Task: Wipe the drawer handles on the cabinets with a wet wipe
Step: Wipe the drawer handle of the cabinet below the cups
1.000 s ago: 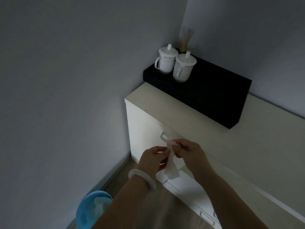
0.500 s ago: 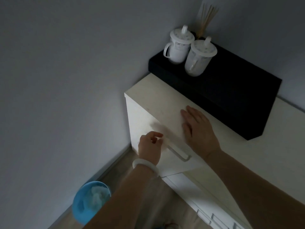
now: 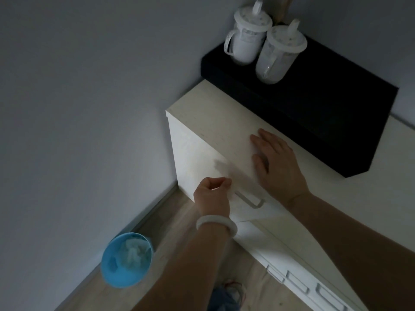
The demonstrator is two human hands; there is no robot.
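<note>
Dim grey light filled the corner, and the wood-look floor (image 3: 184, 250) ran along the foot of a plain pale wall (image 3: 78, 97). Nearest to me, low at the bottom edge, a shoe (image 3: 231, 292) showed blurred between the two forearms. Left of it on the floor stood a blue bin (image 3: 125, 261) with crumpled pale stuff inside, close against the wall. Along the lower right, the white cabinet (image 3: 193, 158) showed a row of small drawer handles (image 3: 296, 285), too blurred to count.

The left hand (image 3: 212, 195), a pale bangle (image 3: 216, 224) on its wrist, was curled into a loose fist at the left end of the upper drawer handle (image 3: 250, 199). I could not tell whether the fingers had hold of the handle itself. A pale smear just above the knuckles looked like the wet wipe (image 3: 222, 167), pressed against the cabinet front near the top edge, though it was too blurred to be sure how it was held.

The right hand (image 3: 276, 164) lay flat and open on the bench top (image 3: 215, 122), palm down, fingers spread and holding nothing, just above the handle.

Beyond the fingertips sat a long black box (image 3: 325, 113) on the bench, pushed back towards the wall. On its left end stood two white lidded cups (image 3: 248, 34), side by side and touching, each with a handle and a spout on the lid.
</note>
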